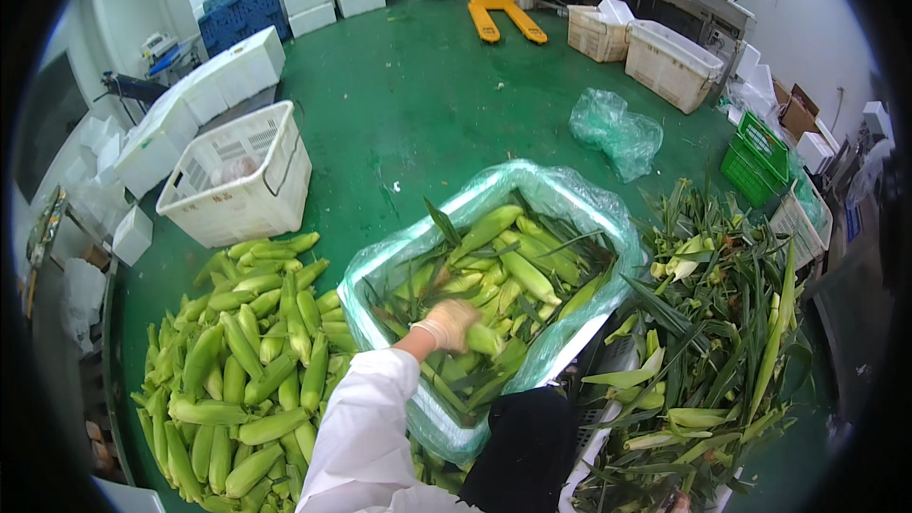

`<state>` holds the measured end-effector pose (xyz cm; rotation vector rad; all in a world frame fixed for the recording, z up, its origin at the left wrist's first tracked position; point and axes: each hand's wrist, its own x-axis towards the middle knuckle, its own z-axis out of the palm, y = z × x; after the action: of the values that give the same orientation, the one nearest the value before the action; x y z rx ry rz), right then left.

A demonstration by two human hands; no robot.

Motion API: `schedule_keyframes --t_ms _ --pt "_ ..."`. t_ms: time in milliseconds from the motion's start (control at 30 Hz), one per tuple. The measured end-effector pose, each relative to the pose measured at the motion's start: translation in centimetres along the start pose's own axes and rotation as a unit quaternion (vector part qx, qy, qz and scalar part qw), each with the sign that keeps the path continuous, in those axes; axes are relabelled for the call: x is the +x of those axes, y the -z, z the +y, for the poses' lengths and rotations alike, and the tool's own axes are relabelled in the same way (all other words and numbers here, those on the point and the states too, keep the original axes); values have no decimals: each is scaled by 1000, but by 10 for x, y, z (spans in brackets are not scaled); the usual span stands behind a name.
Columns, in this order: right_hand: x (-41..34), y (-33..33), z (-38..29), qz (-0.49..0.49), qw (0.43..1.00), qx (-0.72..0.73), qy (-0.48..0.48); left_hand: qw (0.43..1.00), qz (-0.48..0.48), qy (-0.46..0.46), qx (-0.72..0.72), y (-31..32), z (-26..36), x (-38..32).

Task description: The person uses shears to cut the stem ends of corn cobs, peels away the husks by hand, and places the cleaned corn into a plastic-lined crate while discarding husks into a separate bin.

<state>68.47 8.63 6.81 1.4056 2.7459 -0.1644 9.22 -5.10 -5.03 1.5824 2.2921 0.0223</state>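
Observation:
Gloved and in a white sleeve, my left hand [450,325] reaches into a foam box [354,313] lined with thin greenish plastic film. Its fingers are closed around an ear of corn in its green husk [484,339]. More husked-on ears [527,272] and long dark leaves lie in the box. To the left, a large heap of green corn ears [267,377] rests on the floor. At the bottom right edge a small part of my right hand [680,502] shows among leaves; what it does is hidden.
Stripped leaves and husks [719,342] are piled at the right, over a white crate [595,452]. A large white plastic crate [242,210] stands beyond the corn heap. Crumpled film [616,132] lies on the green floor, and a yellow pallet jack [502,7] stands farther back.

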Motion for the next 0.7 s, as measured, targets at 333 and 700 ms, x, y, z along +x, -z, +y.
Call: schedule_keyframes --t_ms 333,700 --pt "101 131 -162 140 919 325 175 950 -20 -279 137 202 265 -18" --pt "58 37 -28 129 549 803 -193 858 363 -240 -273 118 377 -60"
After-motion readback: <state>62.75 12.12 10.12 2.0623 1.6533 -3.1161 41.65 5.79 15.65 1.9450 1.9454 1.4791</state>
